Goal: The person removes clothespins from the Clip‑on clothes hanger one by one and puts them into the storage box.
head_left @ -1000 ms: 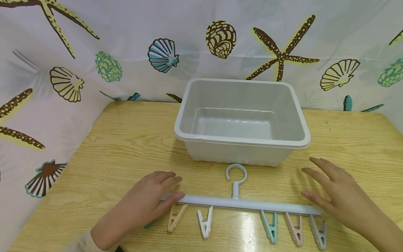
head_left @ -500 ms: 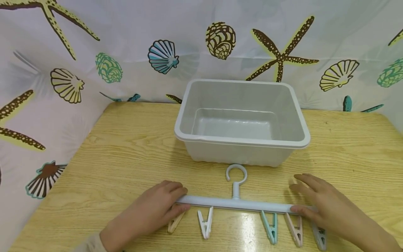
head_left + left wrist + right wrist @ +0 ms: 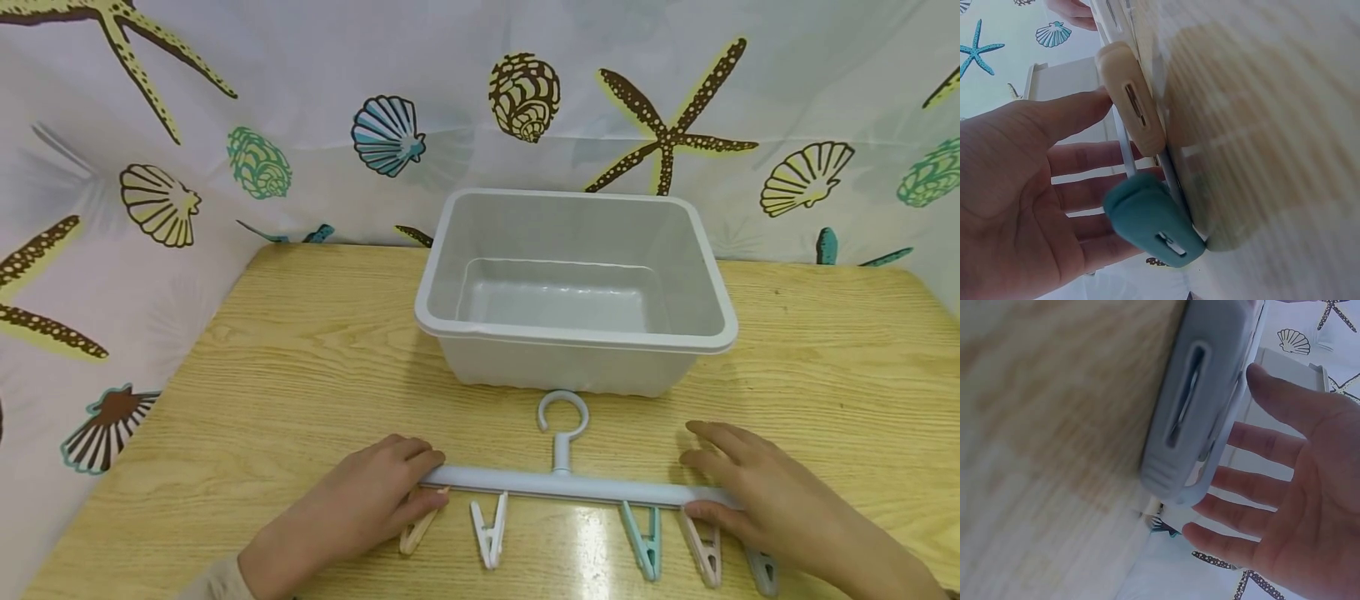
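Clip hanger: pale blue-grey plastic bar with a hooked stem, lying flat on the surface, in front of the bin.
Long axis: side to side, right end slightly closer to the person; hook points away, clips toward the person.
Clips, left to right: dark-teal, tan, white, light-teal, pale-pink, grey; all plastic.
Left grip: at the left end, closer about the bar of the two; thumb by the tan clip, fingers beyond, spread rather than clenched. Firm hold: cannot tell.
Right grip: over the right end; thumb at the near edge, fingers loosely extended past the far edge, wide apart, nothing clasped.
Bin: light-grey, rectangular, plastic, just beyond the hook.
Surface: yellowish wood-grain.
Backdrop: white cloth printed with shells and starfish.
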The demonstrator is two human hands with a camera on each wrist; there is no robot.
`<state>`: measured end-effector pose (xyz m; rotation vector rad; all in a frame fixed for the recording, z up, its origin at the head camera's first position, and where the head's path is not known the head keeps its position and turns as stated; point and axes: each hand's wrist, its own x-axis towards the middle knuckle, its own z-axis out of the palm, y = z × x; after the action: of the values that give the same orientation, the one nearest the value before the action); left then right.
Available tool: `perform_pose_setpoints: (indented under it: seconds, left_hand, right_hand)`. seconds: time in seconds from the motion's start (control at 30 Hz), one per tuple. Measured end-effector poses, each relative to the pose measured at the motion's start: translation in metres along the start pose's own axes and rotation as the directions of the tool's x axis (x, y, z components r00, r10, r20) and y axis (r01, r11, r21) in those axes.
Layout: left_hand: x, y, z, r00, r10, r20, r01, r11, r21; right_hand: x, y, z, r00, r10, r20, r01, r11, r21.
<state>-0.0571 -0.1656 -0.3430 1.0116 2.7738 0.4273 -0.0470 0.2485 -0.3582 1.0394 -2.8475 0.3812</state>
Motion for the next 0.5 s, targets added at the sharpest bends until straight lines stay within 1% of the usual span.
perform_pose_setpoints:
  seconds: [0.1, 0.27, 0.5]
  left_hand:
    - [0.0010, 0.0013, -0.0006, 1.000, -0.006, 0.007, 0.006, 1.000, 0.010]
    - [0.0039, 0.0043, -0.0001, 1.000, 0.003, 0.000, -0.003, 0.999, 0.043]
    - [0.0066, 0.0067, 0.0002, 1.000, 0.017, -0.005, -0.017, 0.997, 0.069]
  right_hand:
    - [0.0009, -0.0010, -0.0001, 1.000, 0.011, 0.016, -0.011, 1.000, -0.001]
    - [0.0030, -0.0001, 0.0011, 1.000, -0.027, 0.008, 0.027, 1.000, -0.008]
    - [0.0040, 0.0008, 0.0027, 0.997, -0.035, 0.067, 0.029, 0.996, 0.086]
